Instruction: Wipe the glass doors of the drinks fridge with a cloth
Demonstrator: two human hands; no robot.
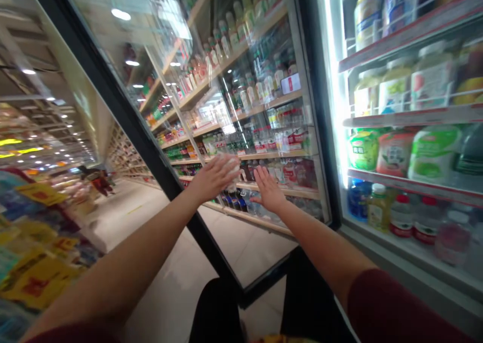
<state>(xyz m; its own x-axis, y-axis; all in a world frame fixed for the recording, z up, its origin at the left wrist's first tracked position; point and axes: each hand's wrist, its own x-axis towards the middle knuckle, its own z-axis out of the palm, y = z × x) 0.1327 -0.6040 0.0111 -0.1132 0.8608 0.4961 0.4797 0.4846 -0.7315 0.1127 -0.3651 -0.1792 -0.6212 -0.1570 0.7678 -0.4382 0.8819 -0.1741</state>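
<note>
A glass cooler door (260, 262) with a black frame stands swung out in front of me. My left hand (217, 177) is at the pane, its fingers stretched out and slightly blurred. Beside its fingertips is a pale whitish patch; whether it is a thin wipe or a reflection, I cannot tell. My right hand (269, 189) lies flat against or very near the same glass, fingers spread and thumb out, holding nothing visible. Bottles on wooden shelves (260, 154) show in the pane behind both hands.
To the right, the lit cooler (411, 114) holds several rows of bottles and drink packs. Goods with yellow price signs (39, 272) fill the left side. A pale tiled aisle (132, 207) runs into the distance. My dark-clad knees are below the door.
</note>
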